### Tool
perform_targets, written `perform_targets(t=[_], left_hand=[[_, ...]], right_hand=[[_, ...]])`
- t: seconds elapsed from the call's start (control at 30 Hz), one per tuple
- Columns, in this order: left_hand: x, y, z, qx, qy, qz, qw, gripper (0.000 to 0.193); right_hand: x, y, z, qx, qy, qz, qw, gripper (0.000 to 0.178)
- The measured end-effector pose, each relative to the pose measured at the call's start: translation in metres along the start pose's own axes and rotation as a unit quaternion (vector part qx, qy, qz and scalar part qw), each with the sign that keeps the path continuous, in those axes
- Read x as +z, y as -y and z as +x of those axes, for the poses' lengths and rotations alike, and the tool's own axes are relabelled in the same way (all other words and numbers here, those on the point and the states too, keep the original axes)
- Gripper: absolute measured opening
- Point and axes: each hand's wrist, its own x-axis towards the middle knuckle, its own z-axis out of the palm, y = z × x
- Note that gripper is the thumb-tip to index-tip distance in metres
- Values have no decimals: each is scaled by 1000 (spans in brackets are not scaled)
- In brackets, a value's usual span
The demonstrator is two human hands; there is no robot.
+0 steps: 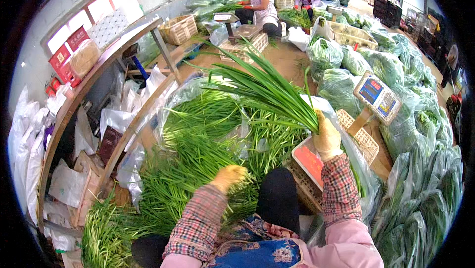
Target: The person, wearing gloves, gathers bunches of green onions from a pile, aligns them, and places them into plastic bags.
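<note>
Fingers of the right hand (pixel 327 137) clamp the base of a green leafy bunch (pixel 277 98), which fans leftward over the heaped greens (pixel 193 119); I cannot tell whether the left hand (pixel 229 176), at their near side, has its fingers together. Gripped at one end, the bunch could shed stalks if that hold slackens.

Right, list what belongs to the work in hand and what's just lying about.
In use:
- right hand, gripping the long green bunch
- left hand, at the loose green pile

Apparently just lying about:
- brown package, upper left
- white plastic, far left
</note>
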Motion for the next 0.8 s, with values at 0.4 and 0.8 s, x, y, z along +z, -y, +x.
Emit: perform_targets(t=[0.4,0.8], left_hand=[[141,-216,69,583,-260,166,751,108],[118,-242,110,261,-93,13,961,37]], right_hand=[[-76,46,-48,-76,107,82,988,69],[-61,-9,-33,-135,49,46,989,51]])
